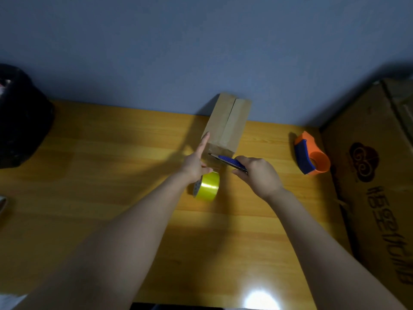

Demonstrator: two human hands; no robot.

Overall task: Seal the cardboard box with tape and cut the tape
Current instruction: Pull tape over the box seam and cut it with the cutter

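Observation:
A small brown cardboard box [225, 124] lies on the wooden table [111, 153], its flaps closed along a middle seam, a strip of tape running over the top. A yellow tape roll [208, 186] stands on edge just in front of it. My left hand [197, 161] rests above the roll, its forefinger stretched along the box's near left corner; whether its thumb pinches the clear tape I cannot tell. My right hand [259, 174] grips a blue utility knife [228, 162], whose blade tip reaches the box's near face.
An orange and blue tape dispenser [310, 154] lies to the right on the table. A large printed cardboard carton [375, 175] stands at the right edge. A black bag [20, 117] sits at the far left. A blue wall is behind the table.

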